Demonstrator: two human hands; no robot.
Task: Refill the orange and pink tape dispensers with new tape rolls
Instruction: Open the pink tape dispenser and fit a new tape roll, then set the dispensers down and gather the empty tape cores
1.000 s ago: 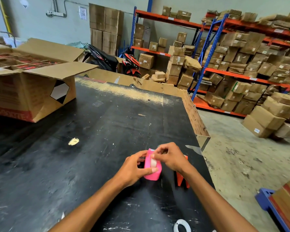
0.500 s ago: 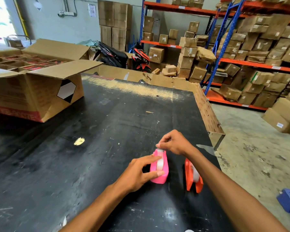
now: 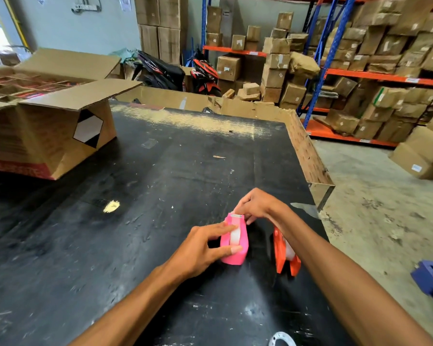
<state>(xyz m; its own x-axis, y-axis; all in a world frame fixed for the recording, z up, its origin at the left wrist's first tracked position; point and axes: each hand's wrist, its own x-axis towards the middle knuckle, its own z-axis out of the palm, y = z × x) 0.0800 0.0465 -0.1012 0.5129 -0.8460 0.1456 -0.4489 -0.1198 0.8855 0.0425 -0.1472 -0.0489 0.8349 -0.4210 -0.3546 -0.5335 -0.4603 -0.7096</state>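
A pink tape dispenser (image 3: 238,255) stands on the black table (image 3: 160,196) with a whitish tape roll (image 3: 235,236) in its slot. My left hand (image 3: 205,248) grips its body from the left, thumb and fingers around it. My right hand (image 3: 258,207) pinches the tape end at the dispenser's metal cutter (image 3: 236,216) at its far end. An orange tape dispenser (image 3: 284,255) with a roll inside stands just right of the pink one, partly behind my right forearm.
A large open cardboard box (image 3: 48,136) sits at the table's left. An empty tape core ring (image 3: 281,339) lies at the near edge. A cardboard rim (image 3: 308,156) lines the table's far and right sides. Shelves of boxes and parked motorbikes stand beyond.
My right hand has shifted from the top of the pink dispenser to its far cutter end. My left hand keeps its grip. The camera has tilted down, and the orange dispenser shows more.
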